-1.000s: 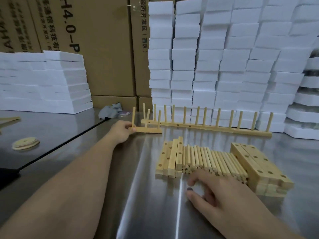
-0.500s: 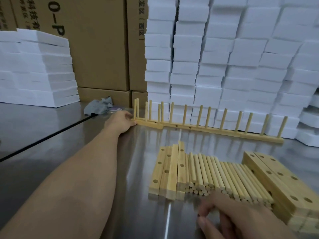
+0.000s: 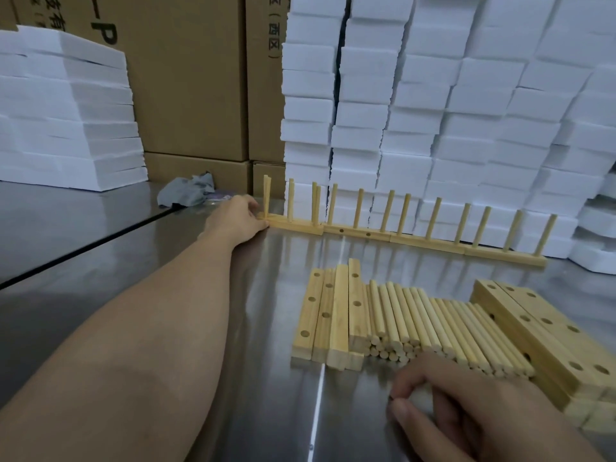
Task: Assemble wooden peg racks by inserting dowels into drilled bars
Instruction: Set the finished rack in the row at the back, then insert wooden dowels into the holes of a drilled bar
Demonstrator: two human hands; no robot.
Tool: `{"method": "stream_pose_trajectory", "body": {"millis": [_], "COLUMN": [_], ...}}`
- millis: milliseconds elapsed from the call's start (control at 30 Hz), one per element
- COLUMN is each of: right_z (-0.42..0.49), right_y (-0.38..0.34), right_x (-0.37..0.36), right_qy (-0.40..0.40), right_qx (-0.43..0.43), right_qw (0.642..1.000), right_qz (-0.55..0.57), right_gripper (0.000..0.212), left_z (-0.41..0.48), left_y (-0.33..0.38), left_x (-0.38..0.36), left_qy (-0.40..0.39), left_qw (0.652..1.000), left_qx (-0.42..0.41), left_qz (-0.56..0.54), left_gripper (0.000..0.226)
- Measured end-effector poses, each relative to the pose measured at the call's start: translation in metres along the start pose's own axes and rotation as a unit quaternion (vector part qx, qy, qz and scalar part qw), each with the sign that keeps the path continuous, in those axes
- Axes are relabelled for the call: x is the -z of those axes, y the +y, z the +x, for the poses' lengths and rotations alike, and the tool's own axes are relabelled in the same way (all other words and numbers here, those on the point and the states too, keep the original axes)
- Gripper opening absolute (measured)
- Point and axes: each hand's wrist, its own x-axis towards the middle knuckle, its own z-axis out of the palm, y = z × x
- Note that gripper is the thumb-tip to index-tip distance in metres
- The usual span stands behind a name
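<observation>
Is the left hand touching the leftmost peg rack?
Touching. Head view: left hand pinches the end of the leftmost peg rack, no gap visible.

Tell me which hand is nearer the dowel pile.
Right. The right hand is just in front of the dowel pile; the left hand holds a peg rack far behind it.

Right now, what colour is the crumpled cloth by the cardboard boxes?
Grey cloth, clearest in the head view.

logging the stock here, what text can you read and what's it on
"(西区)": printed sideways on the narrow cardboard box.
"-P": large print on the wide cardboard box, the rest cut off.
"技有": the same box's top edge, partly cropped.
Foam blocks: no text visible.
</observation>
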Motion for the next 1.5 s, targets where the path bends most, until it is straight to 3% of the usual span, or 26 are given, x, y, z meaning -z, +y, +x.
{"method": "stream_pose_trajectory", "body": {"millis": [33,100,233,367,533,633,767,867,933,1033,1133,1200,1400,1500], "right_z": [-0.001,-0.004,-0.009,-0.010,-0.014,-0.016,-0.019,-0.021,-0.021,-0.018,-0.015,-0.013,-0.009,-0.007], "right_y": [0.011,0.008,0.007,0.012,0.016,0.018,0.018,0.026,0.032,0.037,0.036,0.036,0.037,0.039], "right_x": [-0.003,-0.007,-0.008,-0.011,-0.015,-0.014,-0.012,-0.011,-0.010,-0.010,-0.010,-0.011,-0.011,-0.011], "right_qy": [0.018,0.037,0.080,0.106,0.139,0.160,0.191,0.226,0.238,0.232,0.220,0.218,0.208,0.213], "right_qx": [0.043,0.036,0.058,0.051,0.077,0.086,0.087,0.054,0.032,0.012,0.005,0.003,0.003,0.005], "right_qw": [0.999,0.998,0.994,0.991,0.984,0.978,0.973,0.970,0.969,0.971,0.975,0.976,0.978,0.977], "right_qz": [-0.003,0.035,0.046,0.068,0.083,0.099,0.100,0.071,0.057,0.051,0.019,-0.009,-0.009,-0.007], "right_gripper": [0.056,0.055,0.027,0.011,0.025,0.019,0.019,0.033,0.043,0.050,0.052,0.055,0.056,0.050], "left_z": [0.000,-0.003,-0.013,-0.043,-0.097,-0.136,-0.188,-0.222,-0.241,-0.258,-0.268,-0.273,-0.275,-0.275], "left_y": [0.000,-0.002,-0.005,-0.001,0.019,0.037,0.060,0.074,0.082,0.102,0.120,0.128,0.134,0.131], "left_x": [0.000,0.000,0.010,0.025,0.040,0.047,0.058,0.054,0.048,0.050,0.052,0.050,0.045,0.048], "left_qy": [0.000,0.008,0.053,0.021,0.009,-0.011,-0.052,0.004,0.054,0.050,0.053,0.068,-0.011,-0.049], "left_qw": [1.000,0.999,0.983,0.972,0.954,0.946,0.941,0.932,0.932,0.943,0.977,0.974,0.978,0.985], "left_qx": [0.002,0.009,0.072,0.119,0.145,0.133,0.136,0.124,0.088,0.017,-0.140,-0.206,-0.205,-0.166], "left_qz": [-0.007,-0.033,-0.160,-0.202,-0.263,-0.295,-0.305,-0.340,-0.348,-0.330,-0.154,-0.070,0.030,0.004], "left_gripper": [0.056,0.061,0.054,0.061,0.039,0.020,0.021,0.008,0.012,0.020,0.023,0.026,0.055,0.069]}}
